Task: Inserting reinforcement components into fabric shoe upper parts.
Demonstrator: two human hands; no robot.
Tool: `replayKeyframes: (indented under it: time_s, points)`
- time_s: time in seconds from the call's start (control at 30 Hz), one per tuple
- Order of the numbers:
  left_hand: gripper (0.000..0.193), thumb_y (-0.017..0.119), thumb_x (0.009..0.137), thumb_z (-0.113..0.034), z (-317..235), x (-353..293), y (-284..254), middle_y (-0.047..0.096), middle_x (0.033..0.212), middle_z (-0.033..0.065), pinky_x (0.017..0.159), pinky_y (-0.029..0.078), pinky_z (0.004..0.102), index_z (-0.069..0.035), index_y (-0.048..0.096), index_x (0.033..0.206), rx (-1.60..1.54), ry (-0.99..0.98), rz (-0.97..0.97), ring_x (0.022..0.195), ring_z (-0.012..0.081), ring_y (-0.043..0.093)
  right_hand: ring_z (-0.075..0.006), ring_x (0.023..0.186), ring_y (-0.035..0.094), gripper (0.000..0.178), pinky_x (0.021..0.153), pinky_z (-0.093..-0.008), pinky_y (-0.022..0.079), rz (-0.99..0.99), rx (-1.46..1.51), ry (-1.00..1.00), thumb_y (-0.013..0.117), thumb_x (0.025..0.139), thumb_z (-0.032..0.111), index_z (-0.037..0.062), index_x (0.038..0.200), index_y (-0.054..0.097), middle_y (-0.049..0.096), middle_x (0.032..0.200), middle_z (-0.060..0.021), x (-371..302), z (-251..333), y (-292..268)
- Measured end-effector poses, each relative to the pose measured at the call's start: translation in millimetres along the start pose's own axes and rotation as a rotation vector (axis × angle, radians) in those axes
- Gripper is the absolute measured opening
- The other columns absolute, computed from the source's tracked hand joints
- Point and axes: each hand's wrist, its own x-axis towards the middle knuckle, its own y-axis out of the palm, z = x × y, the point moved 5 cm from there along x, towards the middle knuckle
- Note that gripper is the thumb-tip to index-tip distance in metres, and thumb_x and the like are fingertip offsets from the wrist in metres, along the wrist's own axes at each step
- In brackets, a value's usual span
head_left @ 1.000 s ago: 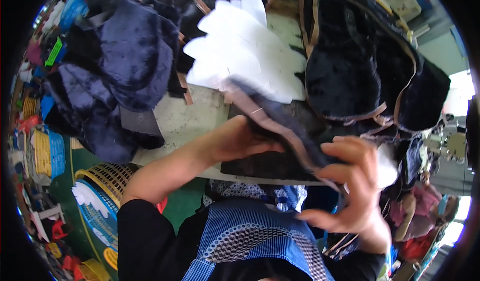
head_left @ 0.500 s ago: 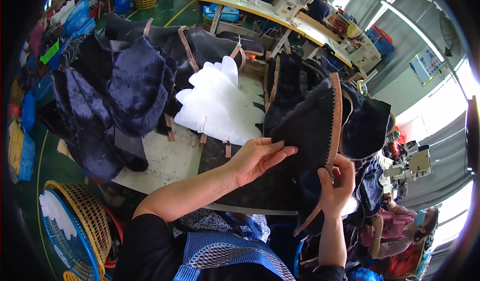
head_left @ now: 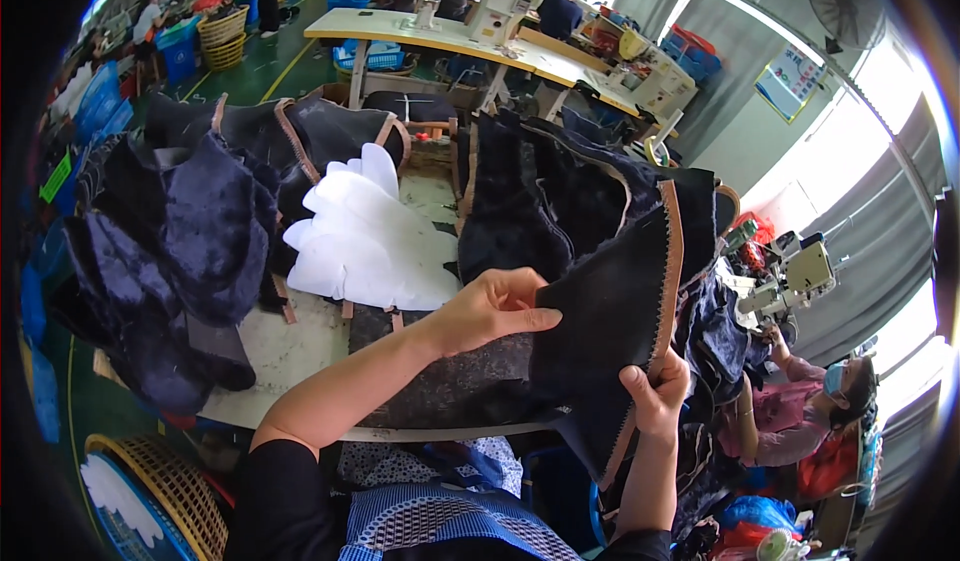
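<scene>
Between my hands is a black leather-like panel (head_left: pixel 605 306) with a brown strip (head_left: pixel 667 281) zigzag-stitched along its right edge. My left hand (head_left: pixel 495 311) pinches the panel's left edge between thumb and fingers. Lower on the stitched strip, my right hand (head_left: pixel 658 393) is closed round the edge, thumb on top. Behind the panel lies a pile of dark furry pieces (head_left: pixel 508 196). Several white leaf-shaped sheets (head_left: pixel 370 231) are stacked mid-table, left of the panel.
More dark furry pieces (head_left: pixel 210 226) cover the left of the worktable (head_left: pixel 310 346). A wicker basket (head_left: pixel 175 481) stands at lower left. Beyond is a long table (head_left: pixel 400 31) with a sewing machine (head_left: pixel 500 6). A masked co-worker (head_left: pixel 785 411) sits at right by another machine (head_left: pixel 800 271).
My left hand has gone from loosely open beside the panel to pinching its left edge. The panel is turned flatter toward me. The view has shifted to the right.
</scene>
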Motion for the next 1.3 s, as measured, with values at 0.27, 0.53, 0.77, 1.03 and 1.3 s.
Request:
replayKeyframes:
  time_s: [0.27,0.53,0.77,1.03,1.3]
  points:
    - [0.021,0.082,0.092,-0.016,-20.0,13.2,20.9,0.055,0.074,-0.0097,0.064,0.040,0.0198,-0.007,0.064,0.087,0.130,0.044,0.048,0.070,0.0014,0.048,-0.0102,0.083,0.058,0.026,0.076,-0.0237,0.045,-0.025,0.102,0.066,0.082,0.087,0.015,-0.0044,0.100,0.070,0.068,0.096,-0.0034,-16.3,-8.8,0.1]
    - [0.025,0.077,0.096,-0.021,-36.7,40.1,37.9,0.068,0.092,-0.0040,0.078,0.048,0.0232,-0.001,0.070,0.109,0.166,0.007,0.103,0.085,0.0031,0.056,-0.0097,0.082,0.057,0.029,0.074,-0.0232,0.045,0.099,0.158,0.129,0.081,0.085,0.014,-0.0055,0.103,0.070,0.067,0.094,-0.0033,-24.2,-16.3,14.0]
    - [0.017,0.070,0.101,-0.018,-41.0,42.9,31.3,0.063,0.086,-0.0058,0.073,0.045,0.0250,-0.002,0.068,0.096,0.289,0.186,-0.060,0.082,0.0031,0.052,-0.0115,0.091,0.062,0.053,0.082,-0.0248,0.049,-0.083,0.232,0.149,0.090,0.075,0.007,0.0033,0.116,0.057,0.067,0.104,-0.0040,-20.4,-34.8,25.0]
    - [0.039,0.059,0.108,-0.035,-59.9,41.3,23.4,0.041,0.071,-0.0053,0.058,0.033,0.0289,-0.006,0.056,0.082,0.346,0.471,-0.152,0.070,0.0044,0.037,-0.0176,0.072,0.062,0.019,0.067,-0.0297,0.047,0.436,-0.070,0.044,0.081,0.082,0.012,-0.0005,0.087,0.067,0.068,0.086,-0.0056,6.7,17.6,45.1]
    - [0.065,0.039,0.107,-0.063,-138.5,-38.0,-85.4,0.065,0.072,0.0046,0.063,0.053,0.0270,-0.005,0.065,0.098,0.325,-0.005,-0.133,0.065,0.0130,0.065,-0.0234,0.076,0.057,0.014,0.067,-0.0369,0.046,0.766,-0.806,-0.647,0.065,0.073,0.014,0.0099,0.081,0.054,0.052,0.078,-0.0061,-0.6,39.7,185.8]
